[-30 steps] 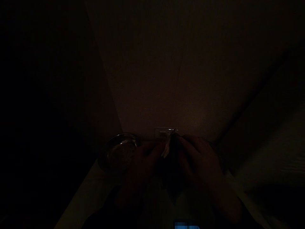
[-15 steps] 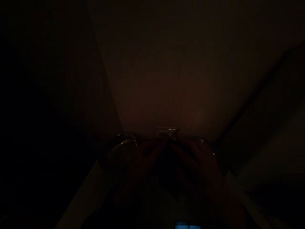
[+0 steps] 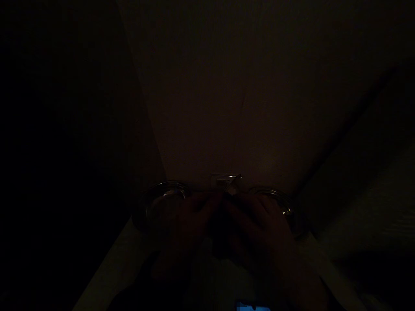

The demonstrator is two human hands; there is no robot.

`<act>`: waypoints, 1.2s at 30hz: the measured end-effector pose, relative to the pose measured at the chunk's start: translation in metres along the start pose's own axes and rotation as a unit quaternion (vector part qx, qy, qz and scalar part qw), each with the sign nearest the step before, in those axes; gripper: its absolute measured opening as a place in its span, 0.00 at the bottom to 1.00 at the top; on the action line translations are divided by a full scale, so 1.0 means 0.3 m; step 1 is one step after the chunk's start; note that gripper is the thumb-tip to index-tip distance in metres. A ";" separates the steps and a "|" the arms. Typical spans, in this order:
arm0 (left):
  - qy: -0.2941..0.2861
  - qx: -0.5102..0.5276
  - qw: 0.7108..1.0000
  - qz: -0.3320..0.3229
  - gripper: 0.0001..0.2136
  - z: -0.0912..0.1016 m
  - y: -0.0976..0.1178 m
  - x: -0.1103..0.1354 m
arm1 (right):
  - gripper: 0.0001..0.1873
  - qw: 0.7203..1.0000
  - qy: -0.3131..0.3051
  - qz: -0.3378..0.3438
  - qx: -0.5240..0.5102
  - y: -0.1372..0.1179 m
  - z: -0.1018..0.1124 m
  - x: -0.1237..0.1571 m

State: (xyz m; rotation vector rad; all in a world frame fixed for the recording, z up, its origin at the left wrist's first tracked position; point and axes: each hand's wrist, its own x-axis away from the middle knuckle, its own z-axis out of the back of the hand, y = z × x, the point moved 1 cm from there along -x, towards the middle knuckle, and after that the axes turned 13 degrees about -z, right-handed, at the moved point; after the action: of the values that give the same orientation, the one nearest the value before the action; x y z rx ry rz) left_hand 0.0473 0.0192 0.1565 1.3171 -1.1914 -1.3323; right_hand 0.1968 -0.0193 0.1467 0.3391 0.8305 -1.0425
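The picture is very dark. Low in the middle, my left hand (image 3: pixel 193 218) and my right hand (image 3: pixel 264 222) come close together with fingers bent inward. Between their fingertips stands a thin slanted piece with a bright edge (image 3: pixel 232 185); its kind cannot be made out. A dark shape (image 3: pixel 222 244) lies below the fingers, too dim to name. To the left of my left hand is a round shiny-rimmed bowl or dish (image 3: pixel 158 188). Partly behind my right hand is a similar round dish (image 3: pixel 288 203) with small glints on it.
A pale flat surface (image 3: pixel 113 259), likely a tabletop, runs under both arms. Ahead rises a plain wall (image 3: pixel 201 121) with a small rectangular plate (image 3: pixel 215 181) low on it. A lit blue screen (image 3: pixel 253 307) shows at the bottom edge.
The picture has grown darker. My right hand has shifted slightly left, closer to my left hand, uncovering more of the right dish. The slanted piece has moved a little.
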 end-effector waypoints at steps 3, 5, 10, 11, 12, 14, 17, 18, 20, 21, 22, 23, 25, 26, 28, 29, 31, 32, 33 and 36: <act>-0.026 -0.026 0.999 -0.021 0.13 0.002 0.007 0.001 | 0.18 0.999 0.014 -0.033 0.006 0.025 0.005 -0.011; -0.038 -0.036 0.998 -0.017 0.12 0.000 0.012 0.004 | 0.17 0.997 0.018 -0.069 0.020 0.049 0.007 -0.019; -0.037 -0.021 0.999 -0.005 0.14 0.000 0.001 0.005 | 0.17 0.995 0.021 -0.093 0.037 0.058 0.000 -0.020; -0.036 -0.013 0.999 -0.009 0.14 0.001 -0.004 0.004 | 0.18 0.996 0.019 -0.079 0.038 0.046 -0.003 -0.016; -0.034 -0.005 0.999 -0.011 0.14 0.003 -0.008 0.002 | 0.18 0.997 0.015 -0.061 0.041 0.032 -0.006 -0.012; -0.023 0.006 1.000 -0.010 0.14 0.004 -0.013 0.000 | 0.19 0.999 0.006 -0.028 0.046 0.005 -0.010 -0.004; -0.004 0.006 1.000 -0.005 0.13 0.004 -0.009 -0.001 | 0.18 0.999 0.000 -0.006 0.041 -0.011 -0.010 0.000; 0.001 0.001 1.000 -0.007 0.13 0.003 -0.007 -0.001 | 0.18 0.999 0.002 -0.011 0.040 -0.006 -0.009 -0.002; 0.000 -0.008 1.000 -0.011 0.13 -0.001 -0.003 0.002 | 0.18 0.998 0.012 -0.040 0.047 0.013 -0.008 -0.008; -0.001 -0.009 1.000 -0.005 0.13 -0.002 -0.002 0.004 | 0.18 0.997 0.018 -0.060 0.054 0.025 -0.008 -0.011; -0.003 -0.007 1.000 0.003 0.13 -0.004 -0.001 0.006 | 0.18 0.995 0.023 -0.079 0.061 0.036 -0.008 -0.014; -0.005 -0.002 1.000 0.010 0.14 -0.006 -0.001 0.009 | 0.18 0.993 0.027 -0.094 0.067 0.044 -0.009 -0.016; -0.007 0.009 1.000 0.012 0.13 -0.010 0.001 0.012 | 0.18 0.991 0.027 -0.106 0.071 0.052 -0.009 -0.019; -0.006 0.011 1.000 0.008 0.13 -0.011 0.002 0.012 | 0.18 0.992 0.026 -0.102 0.069 0.052 -0.009 -0.019; -0.002 0.017 1.000 -0.001 0.12 -0.013 0.004 0.011 | 0.18 0.995 0.020 -0.081 0.061 0.045 -0.008 -0.017; 0.006 0.023 1.000 -0.002 0.12 -0.014 0.004 0.009 | 0.19 0.996 0.015 -0.068 0.057 0.040 -0.007 -0.015; 0.023 0.029 0.999 0.008 0.13 -0.014 0.003 0.005 | 0.19 0.998 0.007 -0.040 0.048 0.031 -0.008 -0.010; 0.031 0.025 0.999 0.011 0.13 -0.013 0.002 0.003 | 0.19 0.999 0.006 -0.029 0.044 0.027 -0.008 -0.007; 0.038 0.020 0.999 0.014 0.14 -0.012 0.002 0.001 | 0.19 0.999 0.001 -0.020 0.040 0.024 -0.010 -0.005; 0.050 0.016 0.998 0.020 0.15 -0.008 0.008 -0.002 | 0.20 1.000 -0.011 -0.003 0.028 0.019 -0.014 0.000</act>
State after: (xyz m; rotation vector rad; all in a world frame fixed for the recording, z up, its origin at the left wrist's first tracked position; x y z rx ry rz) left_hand 0.0498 0.0194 0.1589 1.3600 -1.1673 -1.2093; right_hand 0.1999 -0.0138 0.1433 0.3725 0.7844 -1.0739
